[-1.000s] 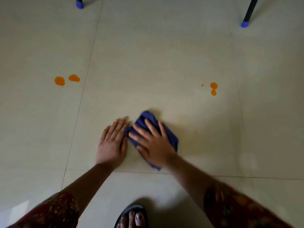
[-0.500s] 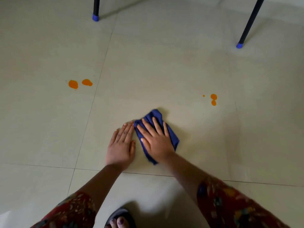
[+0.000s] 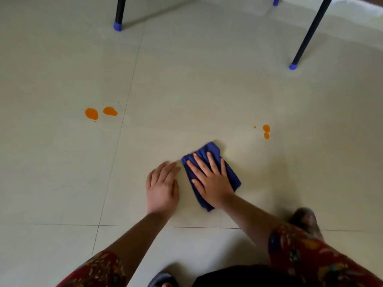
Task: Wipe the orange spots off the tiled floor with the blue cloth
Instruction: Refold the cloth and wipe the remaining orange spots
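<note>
Pale glossy floor point(image 3: 207, 90) tiles running throughout, thin dark grout lines point(image 3: 128, 100) crossing at lower left. Two black furniture legs standing at the top, left leg point(image 3: 119, 11) and right leg point(image 3: 308, 32), each wearing a blue cap. Third blue-capped foot point(image 3: 275, 2) peeking in further back. Daylight glaring off the far right tiles.

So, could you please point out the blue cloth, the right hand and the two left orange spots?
blue cloth point(image 3: 213, 148): head view, uncovered far end.
right hand point(image 3: 211, 183): head view, back of the hand.
left orange spots point(image 3: 91, 113): head view, middle of the leftmost spot.
</note>
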A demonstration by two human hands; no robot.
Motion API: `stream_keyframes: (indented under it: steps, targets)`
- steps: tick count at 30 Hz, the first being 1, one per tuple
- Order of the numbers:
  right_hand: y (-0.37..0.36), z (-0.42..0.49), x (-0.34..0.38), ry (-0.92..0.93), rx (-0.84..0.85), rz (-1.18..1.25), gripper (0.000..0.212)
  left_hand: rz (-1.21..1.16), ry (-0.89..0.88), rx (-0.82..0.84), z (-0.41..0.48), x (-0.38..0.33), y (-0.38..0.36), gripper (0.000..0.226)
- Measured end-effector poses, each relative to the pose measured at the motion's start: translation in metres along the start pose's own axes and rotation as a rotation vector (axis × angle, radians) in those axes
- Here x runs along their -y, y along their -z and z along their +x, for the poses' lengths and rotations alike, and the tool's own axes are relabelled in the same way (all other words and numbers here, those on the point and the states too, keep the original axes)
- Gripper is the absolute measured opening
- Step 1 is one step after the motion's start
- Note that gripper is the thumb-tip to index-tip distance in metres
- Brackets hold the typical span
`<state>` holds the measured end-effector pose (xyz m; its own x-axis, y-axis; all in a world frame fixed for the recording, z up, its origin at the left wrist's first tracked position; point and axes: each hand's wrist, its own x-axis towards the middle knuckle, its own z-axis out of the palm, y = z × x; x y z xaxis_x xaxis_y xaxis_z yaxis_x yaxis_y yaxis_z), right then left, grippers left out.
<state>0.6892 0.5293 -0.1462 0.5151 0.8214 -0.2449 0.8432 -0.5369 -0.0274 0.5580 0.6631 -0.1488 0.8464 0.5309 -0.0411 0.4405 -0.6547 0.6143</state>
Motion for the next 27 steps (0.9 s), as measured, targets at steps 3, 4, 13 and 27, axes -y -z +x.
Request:
stream_keyframes:
  steps: [3,4,13,27]
  targets:
    - [0.028,0.036,-0.033,0.076,0.157,-0.063,0.056,-0.043,-0.011,-0.013,0.014,-0.016,0.002,0.046]
    - [0.039,0.046,-0.044,0.076,0.248,-0.083,0.057,-0.036,-0.018,-0.007,0.019,-0.019,0.004,0.046]
    - [0.095,0.027,-0.078,0.243,0.729,-0.189,0.070,0.146,-0.104,0.307,0.061,-0.040,0.037,0.052]
    - [0.016,0.081,-0.121,0.141,-0.070,0.083,0.054,0.045,0.296,0.355,0.089,-0.068,-0.022,0.107]
